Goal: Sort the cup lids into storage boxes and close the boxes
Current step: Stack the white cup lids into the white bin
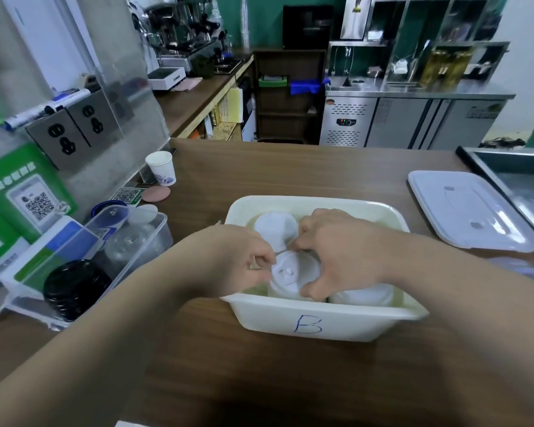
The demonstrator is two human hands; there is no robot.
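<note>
Blue handwritten "B" on front wall of white box (321,322).

Your bare forearms reach in from the lower left and the right and meet in the middle. Your left hand (244,260) lies knuckles-up, its curled fingertips pinching the left rim of a white lid (290,272). Your right hand (342,251) arches over the same lid, thumb on its near edge and fingers curled round the far side.

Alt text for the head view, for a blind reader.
A person's left hand and right hand grip a stack of white cup lids inside an open cream box marked B on a wooden counter. A box lid lies to the right; a clear box holding black lids sits to the left.
</note>
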